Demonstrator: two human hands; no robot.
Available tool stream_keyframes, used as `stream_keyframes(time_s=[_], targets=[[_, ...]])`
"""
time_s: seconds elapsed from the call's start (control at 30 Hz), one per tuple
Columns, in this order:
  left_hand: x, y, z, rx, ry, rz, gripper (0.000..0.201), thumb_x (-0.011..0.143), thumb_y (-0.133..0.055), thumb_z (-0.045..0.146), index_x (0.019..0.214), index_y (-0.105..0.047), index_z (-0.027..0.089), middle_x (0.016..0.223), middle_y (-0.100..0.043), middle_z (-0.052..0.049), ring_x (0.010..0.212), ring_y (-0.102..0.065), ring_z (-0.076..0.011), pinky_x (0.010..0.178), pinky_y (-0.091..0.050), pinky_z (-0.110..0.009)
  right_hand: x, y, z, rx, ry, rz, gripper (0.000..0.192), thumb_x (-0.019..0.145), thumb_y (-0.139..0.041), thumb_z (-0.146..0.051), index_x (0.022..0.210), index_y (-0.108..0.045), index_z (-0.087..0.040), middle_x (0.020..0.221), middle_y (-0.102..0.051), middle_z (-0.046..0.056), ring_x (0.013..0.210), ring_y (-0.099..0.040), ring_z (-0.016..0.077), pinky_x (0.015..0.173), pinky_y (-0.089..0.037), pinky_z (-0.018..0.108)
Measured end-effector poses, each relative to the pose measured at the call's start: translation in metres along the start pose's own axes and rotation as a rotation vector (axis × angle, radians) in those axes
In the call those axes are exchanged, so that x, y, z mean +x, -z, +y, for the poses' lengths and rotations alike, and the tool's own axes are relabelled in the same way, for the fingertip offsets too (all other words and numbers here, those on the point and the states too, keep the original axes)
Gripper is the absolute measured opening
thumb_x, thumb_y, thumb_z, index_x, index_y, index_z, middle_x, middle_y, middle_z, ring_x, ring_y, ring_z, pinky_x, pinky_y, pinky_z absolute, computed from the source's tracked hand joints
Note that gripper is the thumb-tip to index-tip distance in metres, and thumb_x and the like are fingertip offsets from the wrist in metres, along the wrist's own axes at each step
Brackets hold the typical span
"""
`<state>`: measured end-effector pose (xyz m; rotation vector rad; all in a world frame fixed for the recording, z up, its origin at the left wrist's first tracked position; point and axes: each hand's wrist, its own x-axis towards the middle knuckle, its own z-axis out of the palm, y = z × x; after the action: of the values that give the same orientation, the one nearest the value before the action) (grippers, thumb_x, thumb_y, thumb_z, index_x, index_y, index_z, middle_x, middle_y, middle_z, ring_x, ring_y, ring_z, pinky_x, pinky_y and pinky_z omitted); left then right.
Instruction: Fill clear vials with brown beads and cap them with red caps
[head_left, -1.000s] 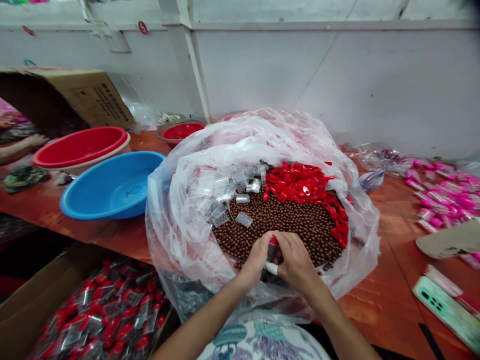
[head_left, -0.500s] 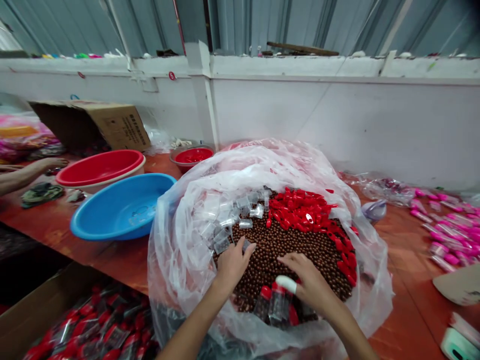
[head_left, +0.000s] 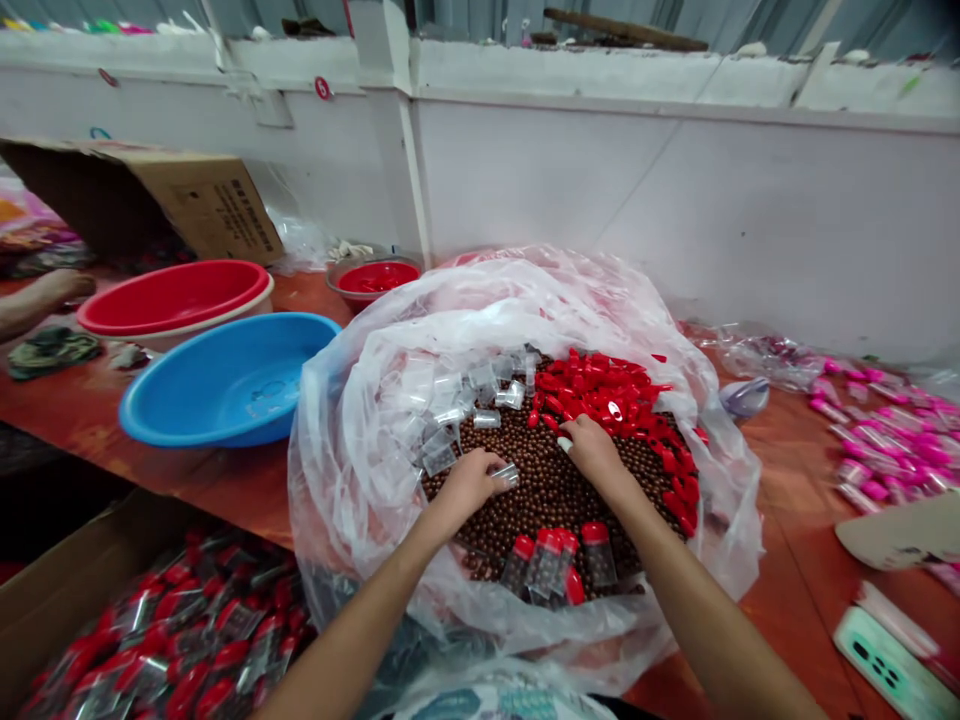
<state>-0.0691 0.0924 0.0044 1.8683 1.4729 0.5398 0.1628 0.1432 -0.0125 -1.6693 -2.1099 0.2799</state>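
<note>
My left hand (head_left: 471,488) pinches a small clear plastic container (head_left: 506,475) just above the brown balls (head_left: 540,490). My right hand (head_left: 592,452), with a white cover on one finger, reaches the near edge of the red caps (head_left: 600,385). Its fingers are curled together; whether they grip a cap is hidden. Loose clear containers (head_left: 442,400) lie on the left side of the balls. Several filled containers with red caps (head_left: 551,562) rest at the near side. All of this lies inside a large translucent plastic bag (head_left: 360,330).
A blue basin (head_left: 225,385) and a red basin (head_left: 180,295) stand left on the red table (head_left: 795,470). Below left, a carton (head_left: 52,590) holds many red-capped containers. Pink-capped tubes (head_left: 892,440) and a phone (head_left: 889,665) lie right. Another person's hand (head_left: 52,295) shows far left.
My left hand has picked up a clear container. My right hand has moved away from the near filled containers to the red caps; one more filled container stands apart there. The camera view tilted down.
</note>
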Motion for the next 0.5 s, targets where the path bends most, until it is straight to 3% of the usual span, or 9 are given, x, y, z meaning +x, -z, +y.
stream_keyframes(time_s=[0.1,0.23,0.33,0.4,0.5], targets=[[0.011,-0.010,0.004,0.000,0.021,-0.058,0.020,0.063,-0.066,0.024,0.082,-0.071,0.018,0.082,-0.068,-0.004,0.077,-0.057,-0.0197,0.070,-0.036,-0.026,-0.014,0.007,0.003,0.061,-0.025,0.010,0.017,0.074,-0.055,-0.015,0.087,-0.064,-0.019,0.086,-0.061,0.008,0.086,-0.055,0.0226,0.082,-0.041,0.035],[0.029,-0.033,0.012,-0.072,0.010,-0.073,0.017,0.063,-0.066,0.022,0.078,-0.072,0.017,0.073,-0.068,-0.003,0.069,-0.056,-0.0181,0.067,-0.036,-0.026,-0.042,0.019,0.004,0.197,-0.116,0.107,0.028,0.084,-0.045,-0.026,0.109,-0.054,-0.019,0.101,-0.062,0.008,0.092,-0.057,0.0207,0.083,-0.043,0.036],[0.040,-0.051,0.015,-0.168,-0.013,-0.072,0.018,0.062,-0.066,0.021,0.079,-0.071,0.017,0.074,-0.068,-0.002,0.069,-0.056,-0.0175,0.066,-0.037,-0.026,-0.068,0.026,0.004,0.631,-0.297,0.218,0.040,0.081,-0.050,-0.031,0.119,-0.047,-0.021,0.110,-0.060,0.007,0.096,-0.058,0.0200,0.078,-0.048,0.033],[0.045,-0.061,0.014,-0.248,-0.019,-0.067,0.019,0.063,-0.066,0.020,0.080,-0.070,0.016,0.076,-0.068,-0.002,0.071,-0.057,-0.0175,0.067,-0.038,-0.025,-0.085,0.030,0.004,0.943,-0.447,0.281,0.046,0.075,-0.059,-0.032,0.118,-0.049,-0.023,0.110,-0.060,0.005,0.096,-0.058,0.0206,0.070,-0.050,0.030],[0.051,-0.074,0.011,-0.375,-0.006,-0.060,0.022,0.063,-0.066,0.020,0.084,-0.069,0.014,0.078,-0.067,-0.003,0.072,-0.058,-0.0175,0.068,-0.040,-0.026,-0.107,0.033,0.004,1.234,-0.589,0.334,0.048,0.067,-0.068,-0.029,0.112,-0.053,-0.025,0.105,-0.061,0.002,0.087,-0.060,0.0188,0.063,-0.051,0.027]])
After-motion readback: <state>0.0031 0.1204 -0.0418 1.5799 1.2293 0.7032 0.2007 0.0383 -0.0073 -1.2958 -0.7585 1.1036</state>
